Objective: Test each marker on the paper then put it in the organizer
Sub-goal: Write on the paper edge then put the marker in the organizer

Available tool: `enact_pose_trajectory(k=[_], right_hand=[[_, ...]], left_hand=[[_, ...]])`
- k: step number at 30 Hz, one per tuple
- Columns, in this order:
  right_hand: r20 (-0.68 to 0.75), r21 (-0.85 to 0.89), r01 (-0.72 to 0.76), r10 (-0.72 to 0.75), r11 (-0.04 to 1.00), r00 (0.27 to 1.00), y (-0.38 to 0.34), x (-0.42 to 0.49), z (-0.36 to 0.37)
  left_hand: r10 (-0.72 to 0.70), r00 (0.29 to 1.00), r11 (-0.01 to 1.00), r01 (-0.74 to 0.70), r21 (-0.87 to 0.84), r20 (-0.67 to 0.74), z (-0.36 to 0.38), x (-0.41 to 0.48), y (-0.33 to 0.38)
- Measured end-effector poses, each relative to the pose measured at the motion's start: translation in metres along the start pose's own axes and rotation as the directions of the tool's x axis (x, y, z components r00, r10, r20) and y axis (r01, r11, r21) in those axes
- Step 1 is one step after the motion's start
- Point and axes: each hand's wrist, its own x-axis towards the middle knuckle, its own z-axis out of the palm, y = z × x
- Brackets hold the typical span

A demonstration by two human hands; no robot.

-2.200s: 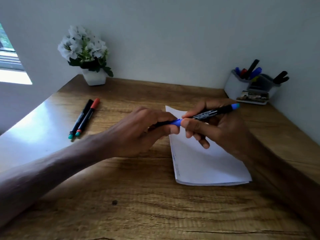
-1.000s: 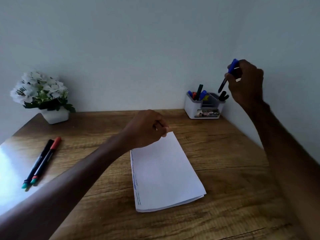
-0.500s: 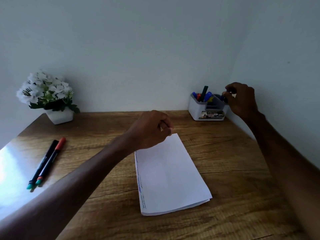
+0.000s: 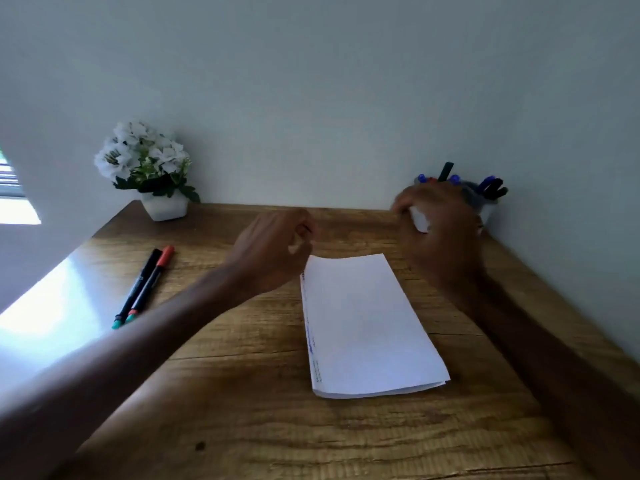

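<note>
Woodgrain runs across the counter [image 4: 242,410], a warm brown slab with dark streaks and a bright glare at nine o'clock. Near the middle lies the paper [image 4: 367,327], a folded white sheet lying flat, its long edge at nine o'clock dotted with small blue test marks, probably kept to the margin so the rest stays clean. Above its far corner hovers the left hand [image 4: 270,251], fingers curled loosely inward and empty as far as can be seen. At about ten o'clock two markers [image 4: 143,285] lie side by side, touching, slim dark barrels, one with an orange-red cap, both teal at the near end; these look untested. At two o'clock the right hand [image 4: 440,230] is blurred, fingers bent, nothing visibly in them, though I cannot tell for sure. Behind it, partly hidden, sits the organizer [image 4: 486,211], a pale plastic box with several markers standing upright. At eleven o'clock stands a white flowerpot [image 4: 165,207].
</note>
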Motion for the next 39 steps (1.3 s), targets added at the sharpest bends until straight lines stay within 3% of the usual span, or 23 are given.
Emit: enact_pose_trajectory(k=[6, 12, 18, 25, 34, 37, 39], right_hand=[[0.291, 0.194, 0.183, -0.234, 0.964, 0.928, -0.075, -0.024, 0.032], [0.440, 0.251, 0.204, -0.299, 0.946, 0.847, -0.089, -0.047, 0.042], [0.466, 0.276, 0.174, -0.290, 0.945, 0.836, -0.093, -0.047, 0.042], [0.463, 0.297, 0.169, -0.296, 0.940, 0.835, -0.093, -0.047, 0.040], [0.462, 0.299, 0.170, -0.298, 0.939, 0.836, -0.093, -0.045, 0.039], [0.404, 0.300, 0.185, -0.301, 0.936, 0.864, -0.092, -0.042, 0.036], [0.332, 0.309, 0.177, -0.280, 0.935, 0.901, -0.091, -0.038, 0.031]], left_hand=[[-0.040, 0.993, 0.940, 0.075, 0.332, -0.109, -0.037, -0.051, -0.054], [-0.400, 0.911, 0.718, 0.382, 0.583, -0.104, -0.065, -0.073, -0.072], [-0.372, 0.928, 0.803, 0.328, 0.498, -0.012, -0.071, -0.070, -0.077], [-0.272, 0.962, 0.901, 0.265, 0.344, -0.030, -0.057, -0.071, -0.064], [-0.306, 0.948, 0.890, 0.319, 0.327, -0.092, -0.059, -0.073, -0.054], [-0.326, 0.942, 0.924, 0.335, 0.185, -0.077, -0.062, -0.071, -0.048], [-0.397, 0.918, 0.918, 0.397, 0.000, 0.022, -0.068, -0.067, -0.042]])
